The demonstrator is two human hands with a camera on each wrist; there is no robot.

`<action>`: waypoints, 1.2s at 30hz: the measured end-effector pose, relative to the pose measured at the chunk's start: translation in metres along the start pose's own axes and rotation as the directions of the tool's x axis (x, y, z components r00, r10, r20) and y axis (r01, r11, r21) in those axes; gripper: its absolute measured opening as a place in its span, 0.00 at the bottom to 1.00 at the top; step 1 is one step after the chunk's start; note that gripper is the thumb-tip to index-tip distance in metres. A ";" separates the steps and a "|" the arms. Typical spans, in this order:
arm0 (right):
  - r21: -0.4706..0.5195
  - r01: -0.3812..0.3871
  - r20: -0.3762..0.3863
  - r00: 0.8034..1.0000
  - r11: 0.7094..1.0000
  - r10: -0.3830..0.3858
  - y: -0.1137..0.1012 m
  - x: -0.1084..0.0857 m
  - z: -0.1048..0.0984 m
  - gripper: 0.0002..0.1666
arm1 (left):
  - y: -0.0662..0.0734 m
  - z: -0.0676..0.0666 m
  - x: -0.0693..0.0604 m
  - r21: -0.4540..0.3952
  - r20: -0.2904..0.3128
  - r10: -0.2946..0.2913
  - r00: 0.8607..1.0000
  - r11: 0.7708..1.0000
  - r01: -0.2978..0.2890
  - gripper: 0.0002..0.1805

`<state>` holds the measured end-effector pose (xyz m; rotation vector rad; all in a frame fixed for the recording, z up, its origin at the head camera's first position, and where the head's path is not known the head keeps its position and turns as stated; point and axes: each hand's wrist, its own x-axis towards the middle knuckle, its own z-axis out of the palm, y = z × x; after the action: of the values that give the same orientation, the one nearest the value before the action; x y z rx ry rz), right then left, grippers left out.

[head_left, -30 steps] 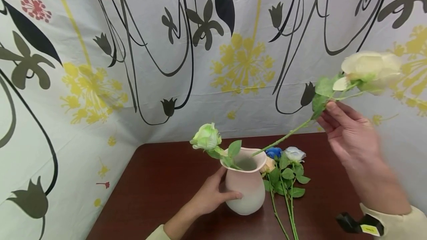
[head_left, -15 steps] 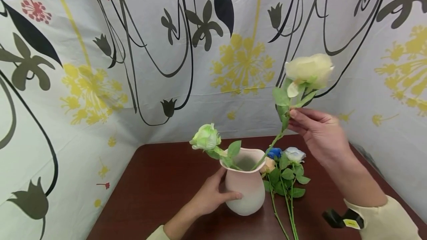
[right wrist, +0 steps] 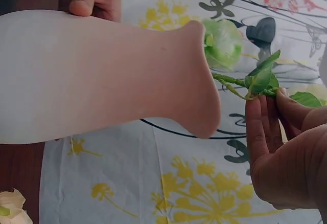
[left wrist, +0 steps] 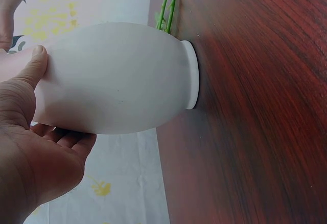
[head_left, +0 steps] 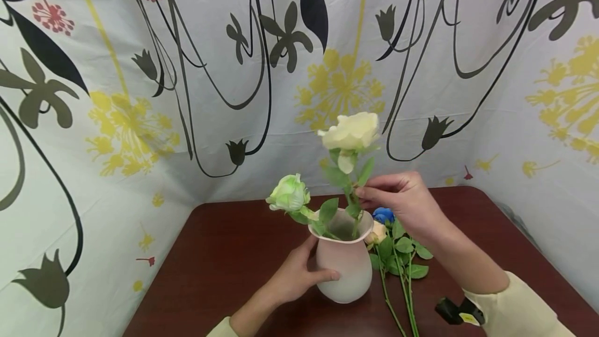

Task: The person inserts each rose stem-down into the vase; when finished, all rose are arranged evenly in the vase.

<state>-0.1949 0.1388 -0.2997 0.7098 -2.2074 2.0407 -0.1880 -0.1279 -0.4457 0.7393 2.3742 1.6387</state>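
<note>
The vase (head_left: 344,269), pink at the flared rim and white below, stands upright on the table. My left hand (head_left: 294,274) grips its side, thumb across the front; the left wrist view shows the fingers (left wrist: 76,141) around it. My right hand (head_left: 407,199) pinches the stem of a cream rose (head_left: 352,131) just under its leaves, and the lower stem runs into the vase mouth. A pale green rose (head_left: 288,193) leans out over the rim's left side. In the right wrist view the right hand (right wrist: 286,152) holds the stem beyond the rim (right wrist: 209,91).
Right of the vase, a blue rose (head_left: 383,215), a peach rose (head_left: 376,233) and green stems with leaves (head_left: 404,261) lie on the dark red table (head_left: 224,254). A patterned cloth (head_left: 224,92) hangs behind and at both sides.
My right hand has moved left and down with the cream rose, whose stem has gone from slanting to nearly upright, deeper in the vase. The left hand and vase have stayed still.
</note>
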 end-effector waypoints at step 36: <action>-0.472 0.270 0.304 0.944 0.839 -0.132 0.006 -0.010 0.033 0.04 | -0.002 0.000 0.001 0.054 -0.006 0.108 0.994 0.993 -0.108 0.47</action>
<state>-0.1798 0.1106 -0.3129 1.1279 -2.5141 1.2299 -0.1898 -0.1285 -0.4475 0.8867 2.4322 1.6277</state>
